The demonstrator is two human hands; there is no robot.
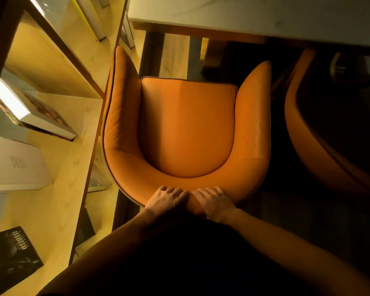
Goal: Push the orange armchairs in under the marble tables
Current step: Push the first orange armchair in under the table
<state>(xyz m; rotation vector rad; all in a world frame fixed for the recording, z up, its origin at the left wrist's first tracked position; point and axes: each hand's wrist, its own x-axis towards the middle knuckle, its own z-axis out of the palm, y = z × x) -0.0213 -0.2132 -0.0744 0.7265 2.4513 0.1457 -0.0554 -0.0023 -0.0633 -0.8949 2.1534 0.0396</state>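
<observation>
We take the marble table (265,16) as our landmark: its pale, faintly veined slab runs across the far side, hard-edged and smooth. Just short of its near edge stands the orange armchair (186,127), seat still out in the open, only the arm tips close to the slab — so it is not yet pushed in, we judge. To the table's right end a second orange armchair (308,129) sits partly beneath the top, its seat in shadow. Left of the table rises a pale wooden shelf unit (58,133) carrying books (titles too small to read).

The chair is a rounded tub: one padded band curving into two tapering arms, a flat piped seat cushion, leather-like skin with a soft sheen. We expect it to be fairly heavy and stiff in the frame, yielding at the padding and a little slick — best pushed low and square on the middle of the back.

Our left hand (166,199) and right hand (215,202) rest side by side there, fingers loosely bent over the back's top edge, pressing rather than clutching.
</observation>
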